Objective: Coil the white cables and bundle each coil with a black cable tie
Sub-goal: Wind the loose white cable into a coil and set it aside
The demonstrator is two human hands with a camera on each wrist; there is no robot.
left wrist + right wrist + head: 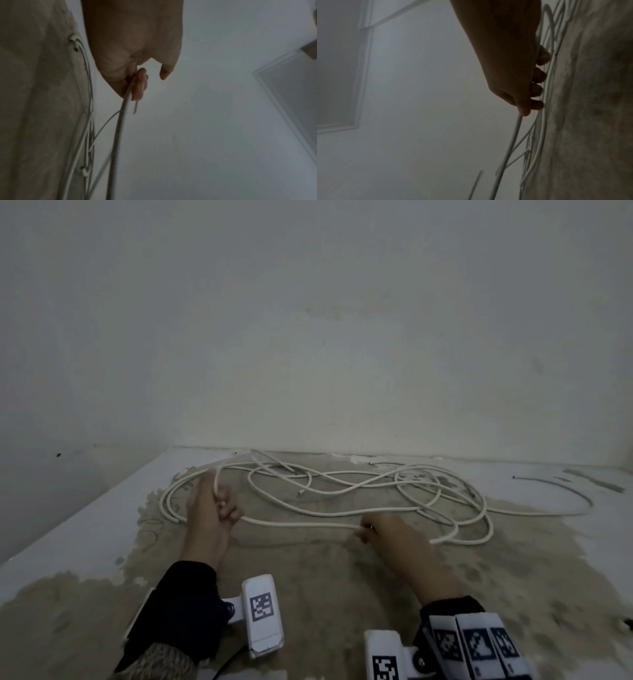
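Head view shows the left hand [214, 505] curled round a white cable [298, 523], a short turn of it rising from the fist, while the right hand [383, 530] pinches the same cable to its right, so a straight run lies between them just above the worktop [342, 594]. Beyond, at the far middle and right, the rest of the cables [411, 491] lie crossed in a loose tangle.

That tangle is the main risk: drawing more length in would likely drag crossed loops tight or pull a second cable along. The little turn in the left fist could spring open if the grip eases. The thin dark strips at the far right [561, 486] may be the cable ties, though the dim picture leaves that unsure; they lie well apart from both hands.
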